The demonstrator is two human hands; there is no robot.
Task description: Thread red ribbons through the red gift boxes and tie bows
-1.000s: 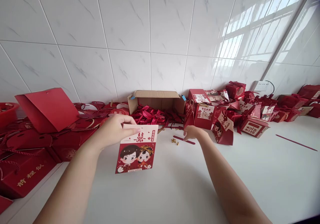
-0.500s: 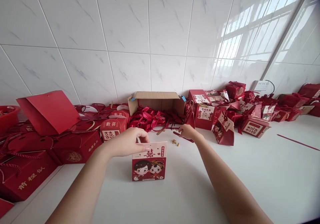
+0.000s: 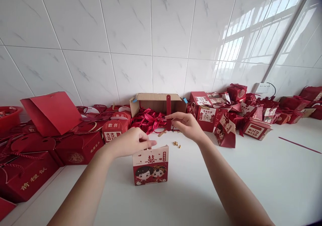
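Note:
A small red and cream gift box, printed with two cartoon faces, stands upright on the white table in front of me. My left hand is closed at its top edge, thumb and fingers pinching there; the fingertips are partly hidden. Farther back and to the right, my right hand grips a flat dark red strip with a small hole near its top end. The strip points straight up. Several small gold beads or fasteners lie on the table below the right hand.
An open cardboard box of red ribbons sits against the tiled wall. Red boxes crowd the left; more gift boxes are piled at right. A thin red strip lies on the table at far right.
My right hand has lifted the red strip off the table and turned it upright, moving slightly left. The left hand stays at the gift box, which has shifted very little.

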